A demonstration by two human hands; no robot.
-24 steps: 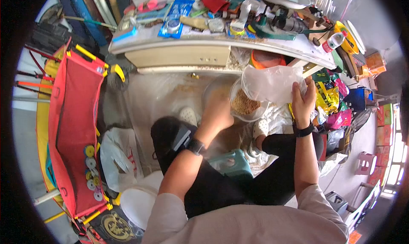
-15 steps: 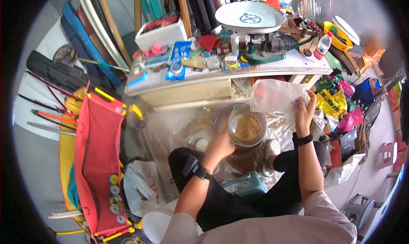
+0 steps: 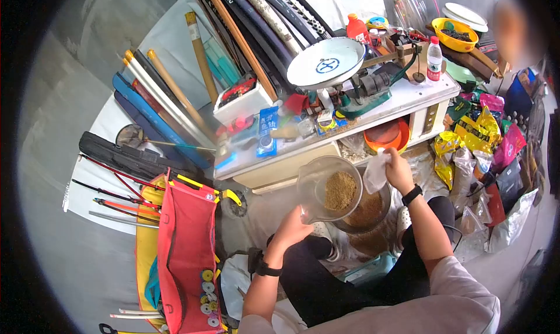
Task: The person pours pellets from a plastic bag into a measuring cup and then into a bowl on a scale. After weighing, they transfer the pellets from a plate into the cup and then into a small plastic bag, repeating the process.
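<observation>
In the head view, the handle of a clear jug [image 3: 315,181] is gripped by the left hand [image 3: 291,228], the fingers being closed around it. Brown granular material [image 3: 341,192] is contained in the jug, which is held tilted above a bowl [image 3: 387,208], partly overlapping it. A translucent plastic bag [image 3: 375,175] is pinched in the right hand [image 3: 399,172], just beside the jug's rim and above the bowl; whether the bag's mouth is spread cannot be told. Spillage over the bowl's rim may be caused if the jug is tipped further while off-centre, since its weight is borne at one side only. The bag, being limp, may fold inward and be missed by the granules, or be snagged on the jug's rim.
</observation>
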